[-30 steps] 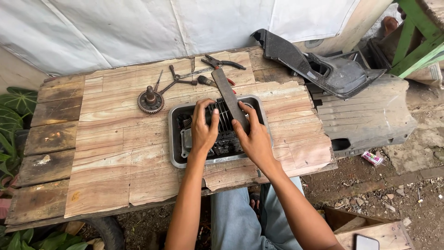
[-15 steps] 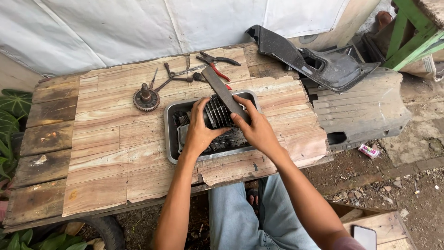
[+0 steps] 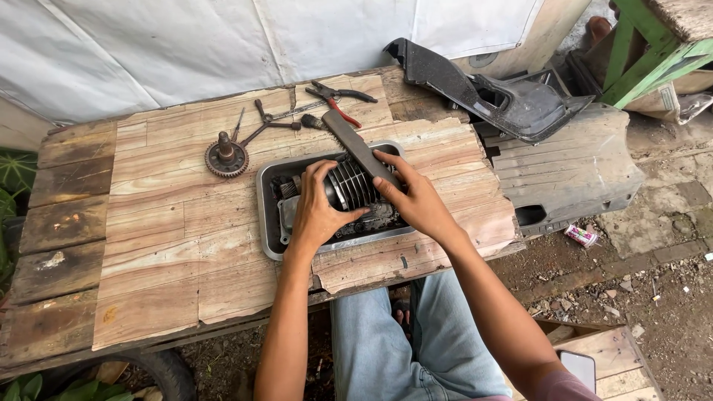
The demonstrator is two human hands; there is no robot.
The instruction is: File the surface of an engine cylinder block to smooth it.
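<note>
Lying across the finned cylinder (image 3: 347, 186), the long flat file (image 3: 359, 150) runs its long axis from the near right up toward the far left, its far end reaching past the rim of the metal tray (image 3: 269, 223). The cylinder is a dark, ribbed, rounded engine part sitting inside that shallow rectangular tray, together with a greyish, greasy engine casing (image 3: 290, 213) just left of the cylinder. The left hand (image 3: 318, 212) is wrapped over the cylinder's left side, fingers curled around its fins in a firm grasp. The right hand (image 3: 413, 200) clasps the cylinder's right side, its fingers pressing on the near end of the file. The tray rests on a worn table (image 3: 148, 223) of pale, grainy wooden planks with a chipped near edge. Beyond the tray lie red-handled pliers (image 3: 338, 96) and a small dark brush (image 3: 312, 122); to the tray's far left stands a rusty toothed gear (image 3: 226, 157) on a short shaft.
</note>
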